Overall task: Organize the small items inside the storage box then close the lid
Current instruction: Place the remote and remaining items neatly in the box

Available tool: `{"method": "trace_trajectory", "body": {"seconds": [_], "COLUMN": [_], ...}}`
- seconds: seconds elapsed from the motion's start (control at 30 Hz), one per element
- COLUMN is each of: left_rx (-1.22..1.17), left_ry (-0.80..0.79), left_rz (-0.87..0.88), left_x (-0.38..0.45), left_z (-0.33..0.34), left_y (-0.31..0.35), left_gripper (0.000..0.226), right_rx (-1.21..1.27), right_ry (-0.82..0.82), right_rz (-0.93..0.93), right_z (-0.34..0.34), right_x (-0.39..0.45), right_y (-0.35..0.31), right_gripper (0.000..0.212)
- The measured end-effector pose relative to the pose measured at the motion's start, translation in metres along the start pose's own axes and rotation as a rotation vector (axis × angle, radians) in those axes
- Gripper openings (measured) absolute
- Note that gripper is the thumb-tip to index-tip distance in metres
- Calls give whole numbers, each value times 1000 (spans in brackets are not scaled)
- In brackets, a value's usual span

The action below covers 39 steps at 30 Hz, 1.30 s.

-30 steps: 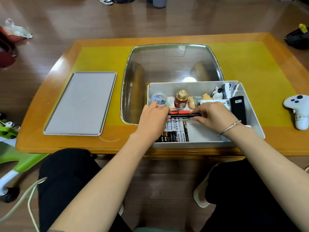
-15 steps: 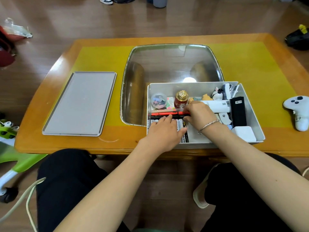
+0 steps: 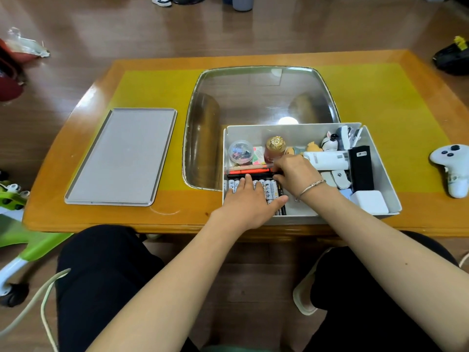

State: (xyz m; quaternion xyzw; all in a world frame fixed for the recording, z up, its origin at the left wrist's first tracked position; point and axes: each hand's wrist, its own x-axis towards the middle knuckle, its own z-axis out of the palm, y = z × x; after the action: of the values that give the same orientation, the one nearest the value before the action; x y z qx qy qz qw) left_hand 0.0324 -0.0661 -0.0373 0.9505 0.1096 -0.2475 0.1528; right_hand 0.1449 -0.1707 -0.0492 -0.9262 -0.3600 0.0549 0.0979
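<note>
Far left on the floor, part of a green and white plastic ride-on toy. On the glossy orange wooden table, left side: flat grey rectangular lid with raised rim, long axis running away from the viewer, well apart from the box. Centre: oval glass inset in the tabletop, reflective. Right of centre, at the near edge: open white rectangular plastic storage box, long axis left to right. Inside, at left: round clear plastic capsule; red and black pens lying left to right; below them a row of white and black cylindrical batteries, axes pointing away. Left hand lying flat on the batteries, fingers straight, gripping nothing. Right hand curled at the pens' right ends, fingertips pinching them. Further right: white tube lying sideways, black oblong case, white square block. Beyond the box: white game controller. Around, brown wood-plank floor.
</note>
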Motion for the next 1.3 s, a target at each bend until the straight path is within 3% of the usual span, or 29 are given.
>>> {"method": "trace_trajectory", "body": {"seconds": [0.27, 0.4, 0.57, 0.73, 0.9, 1.17, 1.3], "left_rx": [0, 13, 12, -14, -64, 68, 43], "left_ry": [-6, -16, 13, 300, 494, 489, 497], "left_rz": [110, 74, 48, 216, 355, 389, 398], "left_x": [12, 19, 17, 18, 36, 72, 79], "left_z": [0, -2, -1, -8, -23, -21, -21], "left_y": [-2, -4, -4, 11, 37, 69, 72], "left_gripper": [81, 87, 87, 71, 58, 55, 55], "right_rx": [88, 115, 110, 90, -28, -179, -194], "right_ry": [44, 132, 299, 481, 306, 185, 180], "right_rz": [-40, -38, 130, 387, 541, 602, 595], "right_z": [-15, -34, -58, -72, -69, -62, -58], "right_x": [-16, -31, -52, -73, -83, -70, -66], "right_y": [8, 20, 51, 86, 100, 87, 88], "right_gripper": [15, 13, 10, 16, 41, 65, 59]}}
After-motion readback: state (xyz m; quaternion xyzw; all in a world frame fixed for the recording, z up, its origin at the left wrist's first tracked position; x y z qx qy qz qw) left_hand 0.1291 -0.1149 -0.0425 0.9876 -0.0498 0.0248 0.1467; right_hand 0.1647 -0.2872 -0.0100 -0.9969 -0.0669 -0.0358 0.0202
